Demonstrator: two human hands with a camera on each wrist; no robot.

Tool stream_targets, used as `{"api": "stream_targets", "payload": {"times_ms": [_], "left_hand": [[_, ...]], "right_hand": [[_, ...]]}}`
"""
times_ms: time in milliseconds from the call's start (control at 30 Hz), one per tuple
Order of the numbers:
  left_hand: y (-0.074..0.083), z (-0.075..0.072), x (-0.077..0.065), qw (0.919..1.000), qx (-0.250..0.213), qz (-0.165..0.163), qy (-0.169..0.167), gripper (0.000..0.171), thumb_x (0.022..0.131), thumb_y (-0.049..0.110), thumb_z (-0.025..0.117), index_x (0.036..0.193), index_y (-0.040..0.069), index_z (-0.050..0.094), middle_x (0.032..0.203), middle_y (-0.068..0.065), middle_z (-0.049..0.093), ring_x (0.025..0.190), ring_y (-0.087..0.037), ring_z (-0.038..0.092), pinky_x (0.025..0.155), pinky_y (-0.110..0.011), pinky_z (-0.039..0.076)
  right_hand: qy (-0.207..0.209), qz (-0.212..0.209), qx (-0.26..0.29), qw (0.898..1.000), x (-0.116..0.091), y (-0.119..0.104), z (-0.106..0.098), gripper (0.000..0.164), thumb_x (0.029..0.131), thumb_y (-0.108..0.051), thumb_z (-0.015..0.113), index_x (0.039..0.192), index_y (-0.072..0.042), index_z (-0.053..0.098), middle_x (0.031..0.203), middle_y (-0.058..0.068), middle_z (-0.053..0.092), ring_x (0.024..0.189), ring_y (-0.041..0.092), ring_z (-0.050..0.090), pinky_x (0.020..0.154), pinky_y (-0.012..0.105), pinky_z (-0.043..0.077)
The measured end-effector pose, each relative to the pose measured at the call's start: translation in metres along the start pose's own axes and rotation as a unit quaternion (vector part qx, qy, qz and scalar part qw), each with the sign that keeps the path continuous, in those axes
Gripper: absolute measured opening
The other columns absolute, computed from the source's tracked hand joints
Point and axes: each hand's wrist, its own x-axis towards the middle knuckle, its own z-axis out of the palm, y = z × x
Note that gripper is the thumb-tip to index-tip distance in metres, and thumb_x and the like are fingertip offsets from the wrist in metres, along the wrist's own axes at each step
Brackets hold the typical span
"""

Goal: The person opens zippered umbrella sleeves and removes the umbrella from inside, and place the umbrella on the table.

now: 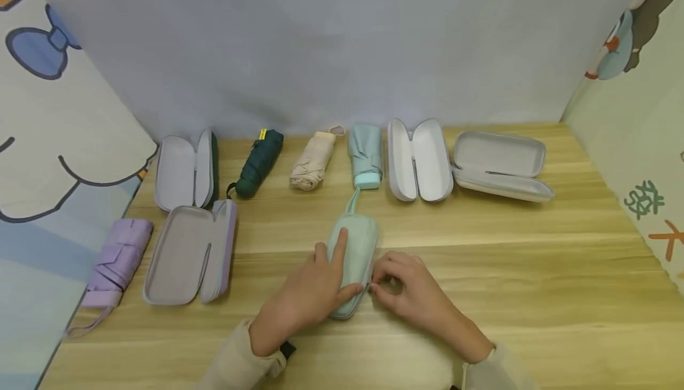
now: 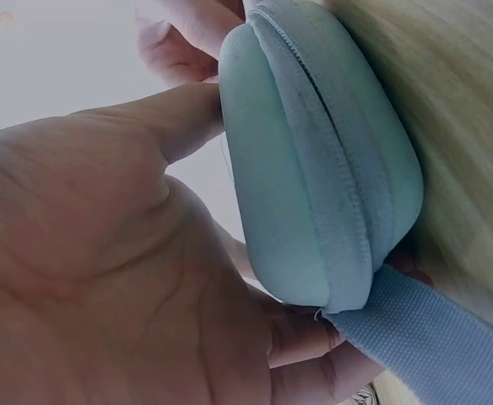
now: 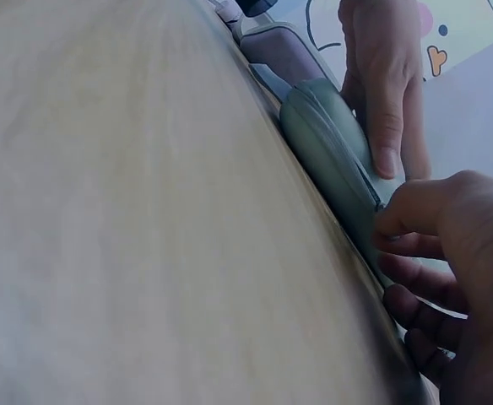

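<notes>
A mint-green zip case lies on the table with its lid down and its loop strap pointing away. My left hand holds the case, index finger stretched along the lid and thumb on its right edge near the zip. In the left wrist view, the other fingers go round behind the case, and the zipper seam runs along the side. At the right edge, my right hand pinches the zipper pull between thumb and index finger; the fingertips mostly hide it.
Open cases stand around: green and purple on the left, white and cream at the back right. Folded umbrellas lie about: dark green, beige, light blue, and purple at the left edge.
</notes>
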Motion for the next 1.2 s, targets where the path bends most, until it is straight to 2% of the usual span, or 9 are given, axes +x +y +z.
{"api": "stream_targets", "payload": {"times_ms": [133,300,533,633,833,933,1100,1200], "left_hand": [[-0.001,0.000,-0.002,0.9996,0.000,0.001,-0.028,0.100,0.098,0.051,0.069,0.166,0.003,0.015,0.121,-0.030,0.053,0.080,-0.027,0.062,0.060,-0.038,0.055],[-0.002,0.001,-0.001,0.9992,0.003,0.004,-0.038,0.099,0.098,0.051,0.069,0.167,0.005,0.015,0.125,-0.031,0.051,0.082,-0.027,0.062,0.064,-0.038,0.056],[0.002,0.001,-0.004,0.9976,0.022,0.004,-0.066,0.103,0.096,0.053,0.071,0.168,0.009,0.013,0.118,-0.025,0.053,0.079,-0.023,0.059,0.063,-0.038,0.055],[0.003,0.002,-0.007,0.9972,0.022,0.010,-0.071,0.102,0.096,0.053,0.070,0.168,0.008,0.013,0.120,-0.027,0.053,0.079,-0.025,0.061,0.063,-0.038,0.055],[0.004,0.001,-0.009,0.9973,0.044,0.020,-0.056,0.103,0.096,0.052,0.071,0.167,0.006,0.014,0.126,-0.032,0.054,0.086,-0.031,0.066,0.068,-0.041,0.059],[0.004,0.000,-0.013,0.9961,0.045,0.022,-0.073,0.103,0.094,0.051,0.073,0.167,0.006,0.015,0.127,-0.033,0.054,0.084,-0.032,0.067,0.068,-0.042,0.059],[0.006,-0.003,-0.016,0.9948,0.050,0.025,-0.085,0.104,0.094,0.049,0.075,0.167,0.008,0.015,0.116,-0.026,0.054,0.081,-0.028,0.063,0.066,-0.042,0.056],[0.006,-0.004,-0.015,0.9937,0.060,0.025,-0.091,0.104,0.093,0.050,0.075,0.168,0.011,0.013,0.114,-0.022,0.053,0.085,-0.028,0.062,0.068,-0.043,0.055]], "right_hand": [[0.007,0.017,-0.004,1.000,-0.001,0.002,-0.001,0.026,0.082,-0.007,0.085,0.082,-0.025,0.067,0.091,-0.016,0.067,0.087,0.002,0.062,0.085,0.031,0.046],[0.024,0.021,-0.004,0.999,-0.001,0.006,-0.002,0.027,0.082,-0.003,0.083,0.083,-0.024,0.067,0.091,-0.013,0.068,0.085,0.004,0.062,0.082,0.029,0.051],[0.033,0.046,0.003,0.998,-0.003,0.011,-0.006,0.028,0.083,0.001,0.082,0.082,-0.023,0.067,0.091,-0.010,0.067,0.085,0.007,0.062,0.080,0.028,0.054],[0.029,0.053,0.003,0.998,-0.004,0.012,-0.009,0.028,0.083,0.001,0.082,0.081,-0.023,0.067,0.091,-0.010,0.067,0.086,0.007,0.062,0.080,0.028,0.054],[0.042,0.048,0.000,0.998,0.000,0.013,-0.013,0.027,0.083,0.000,0.082,0.081,-0.022,0.067,0.092,-0.008,0.069,0.087,0.008,0.063,0.080,0.029,0.055],[0.039,0.061,-0.003,0.997,-0.002,0.014,-0.013,0.025,0.085,-0.001,0.081,0.081,-0.021,0.068,0.091,-0.009,0.068,0.086,0.007,0.063,0.080,0.028,0.056],[0.053,0.076,-0.012,0.996,0.000,0.020,-0.020,0.023,0.086,0.000,0.079,0.082,-0.020,0.069,0.091,-0.007,0.068,0.087,0.008,0.063,0.081,0.029,0.056],[0.062,0.088,-0.020,0.994,0.002,0.023,-0.025,0.021,0.087,-0.001,0.079,0.084,-0.020,0.069,0.092,-0.006,0.068,0.087,0.009,0.063,0.081,0.029,0.055]]}}
